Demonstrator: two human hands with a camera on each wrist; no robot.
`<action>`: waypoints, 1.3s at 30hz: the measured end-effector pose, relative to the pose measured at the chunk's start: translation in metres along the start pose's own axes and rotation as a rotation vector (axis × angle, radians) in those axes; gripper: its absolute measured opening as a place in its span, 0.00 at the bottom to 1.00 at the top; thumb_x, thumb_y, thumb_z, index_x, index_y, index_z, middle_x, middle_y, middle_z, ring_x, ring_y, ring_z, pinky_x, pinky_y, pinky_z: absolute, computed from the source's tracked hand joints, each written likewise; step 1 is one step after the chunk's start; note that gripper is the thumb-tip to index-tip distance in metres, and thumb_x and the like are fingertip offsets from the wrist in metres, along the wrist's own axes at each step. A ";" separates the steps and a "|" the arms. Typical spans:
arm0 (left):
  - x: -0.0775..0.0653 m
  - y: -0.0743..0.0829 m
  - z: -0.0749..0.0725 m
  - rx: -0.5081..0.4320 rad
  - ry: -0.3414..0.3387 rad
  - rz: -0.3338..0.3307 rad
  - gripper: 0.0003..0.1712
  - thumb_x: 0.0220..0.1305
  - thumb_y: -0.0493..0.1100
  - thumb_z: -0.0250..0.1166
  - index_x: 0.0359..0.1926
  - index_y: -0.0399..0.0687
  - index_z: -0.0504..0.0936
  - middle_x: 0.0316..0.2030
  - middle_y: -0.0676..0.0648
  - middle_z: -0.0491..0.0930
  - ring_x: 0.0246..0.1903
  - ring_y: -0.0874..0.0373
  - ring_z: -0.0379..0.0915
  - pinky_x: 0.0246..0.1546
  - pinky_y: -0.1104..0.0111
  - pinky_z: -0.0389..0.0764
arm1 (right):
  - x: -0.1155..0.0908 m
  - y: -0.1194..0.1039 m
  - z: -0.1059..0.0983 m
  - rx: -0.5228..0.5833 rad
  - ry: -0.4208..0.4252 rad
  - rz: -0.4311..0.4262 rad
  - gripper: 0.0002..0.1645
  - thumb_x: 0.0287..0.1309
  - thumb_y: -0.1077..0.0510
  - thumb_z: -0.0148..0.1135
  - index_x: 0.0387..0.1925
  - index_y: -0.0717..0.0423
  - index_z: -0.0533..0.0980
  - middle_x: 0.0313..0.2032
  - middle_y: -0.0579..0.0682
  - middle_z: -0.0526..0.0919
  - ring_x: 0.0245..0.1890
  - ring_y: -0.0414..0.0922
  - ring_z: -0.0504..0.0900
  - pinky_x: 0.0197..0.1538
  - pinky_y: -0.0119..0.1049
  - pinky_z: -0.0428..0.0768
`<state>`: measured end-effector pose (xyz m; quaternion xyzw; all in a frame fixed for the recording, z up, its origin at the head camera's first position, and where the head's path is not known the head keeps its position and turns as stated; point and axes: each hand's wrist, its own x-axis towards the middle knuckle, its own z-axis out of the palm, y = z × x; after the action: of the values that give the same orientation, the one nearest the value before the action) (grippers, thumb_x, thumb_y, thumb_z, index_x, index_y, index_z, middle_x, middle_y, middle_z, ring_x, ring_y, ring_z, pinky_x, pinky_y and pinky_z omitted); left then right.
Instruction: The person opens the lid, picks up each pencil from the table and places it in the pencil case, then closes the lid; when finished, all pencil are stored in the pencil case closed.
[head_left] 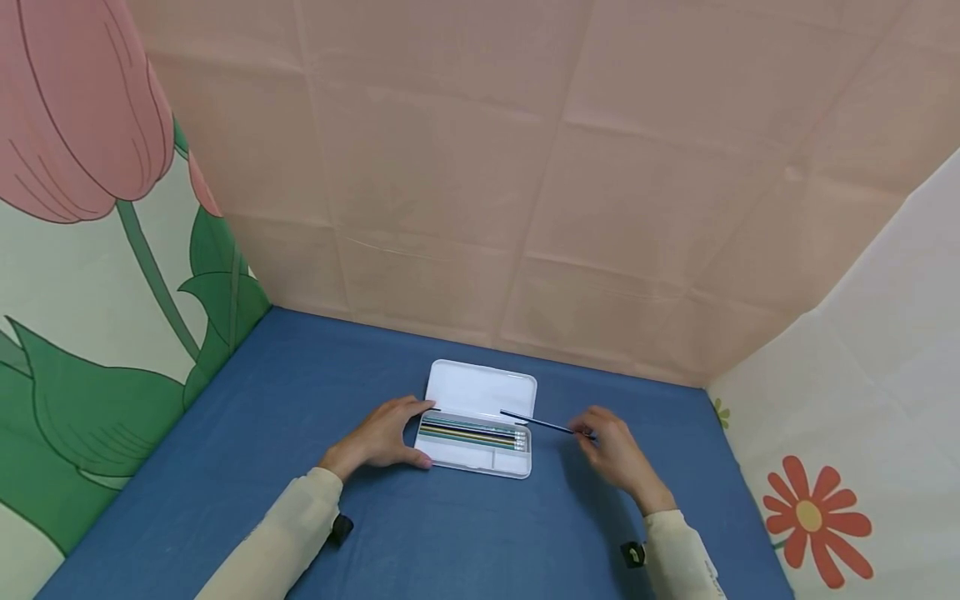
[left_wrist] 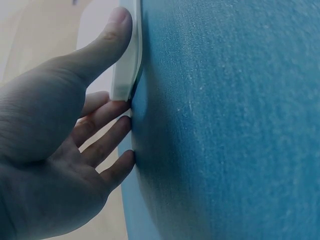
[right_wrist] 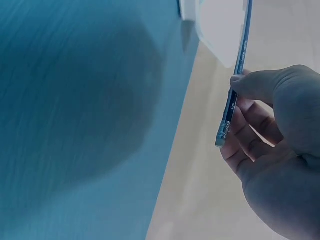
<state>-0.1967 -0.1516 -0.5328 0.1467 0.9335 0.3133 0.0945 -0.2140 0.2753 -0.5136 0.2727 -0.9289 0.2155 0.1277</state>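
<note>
A white pencil case lies on the blue cloth with its lid folded back. Several pencils lie side by side in its long compartment. My left hand holds the case by its left end, thumb at the front edge and fingers toward the hinge. In the left wrist view the thumb rests along the case's side. My right hand pinches a dark blue pencil near its eraser end, above the cloth right of the case. The pencil's far end reaches left over the hinge area.
Blue cloth covers the table. A beige sheet hangs behind it. Flower-printed sheets stand along the left and right sides.
</note>
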 end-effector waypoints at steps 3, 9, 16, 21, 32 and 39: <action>0.000 0.000 0.000 0.000 -0.001 -0.001 0.59 0.56 0.57 0.91 0.84 0.46 0.73 0.77 0.34 0.75 0.77 0.33 0.71 0.78 0.32 0.72 | 0.007 -0.008 0.006 0.013 -0.019 -0.008 0.12 0.65 0.73 0.77 0.44 0.57 0.91 0.41 0.47 0.89 0.42 0.45 0.87 0.44 0.41 0.87; 0.001 0.000 0.000 0.009 0.000 0.003 0.60 0.55 0.58 0.91 0.83 0.46 0.74 0.76 0.35 0.77 0.75 0.34 0.73 0.77 0.33 0.73 | 0.019 -0.021 0.017 0.027 -0.054 -0.024 0.09 0.67 0.72 0.76 0.44 0.57 0.91 0.42 0.49 0.90 0.44 0.46 0.87 0.47 0.44 0.89; 0.001 -0.001 0.001 0.010 0.002 0.003 0.59 0.55 0.57 0.91 0.83 0.46 0.74 0.76 0.35 0.76 0.76 0.34 0.73 0.78 0.32 0.73 | 0.031 -0.037 0.029 0.047 -0.077 -0.053 0.09 0.67 0.72 0.76 0.45 0.59 0.91 0.43 0.49 0.90 0.44 0.46 0.88 0.49 0.43 0.90; 0.001 -0.001 0.001 0.010 -0.004 -0.005 0.60 0.55 0.57 0.91 0.83 0.46 0.74 0.77 0.35 0.76 0.76 0.33 0.72 0.78 0.32 0.72 | 0.039 -0.048 0.038 0.045 -0.103 -0.051 0.10 0.67 0.72 0.75 0.46 0.60 0.91 0.44 0.50 0.91 0.45 0.45 0.87 0.51 0.46 0.90; 0.002 -0.002 0.001 0.007 -0.014 -0.022 0.60 0.55 0.58 0.91 0.84 0.48 0.73 0.80 0.33 0.72 0.80 0.30 0.68 0.79 0.30 0.70 | 0.053 -0.065 0.056 0.052 -0.139 -0.057 0.08 0.70 0.69 0.74 0.47 0.59 0.92 0.43 0.49 0.91 0.46 0.46 0.87 0.55 0.49 0.90; 0.003 -0.001 0.001 -0.001 -0.023 -0.037 0.60 0.56 0.58 0.91 0.84 0.48 0.73 0.83 0.30 0.68 0.83 0.27 0.63 0.80 0.28 0.67 | 0.059 -0.068 0.069 0.034 -0.157 -0.068 0.08 0.72 0.69 0.73 0.48 0.58 0.92 0.44 0.51 0.91 0.48 0.48 0.88 0.56 0.49 0.90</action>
<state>-0.1993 -0.1509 -0.5348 0.1328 0.9347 0.3105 0.1109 -0.2322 0.1645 -0.5300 0.3224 -0.9225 0.2045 0.0572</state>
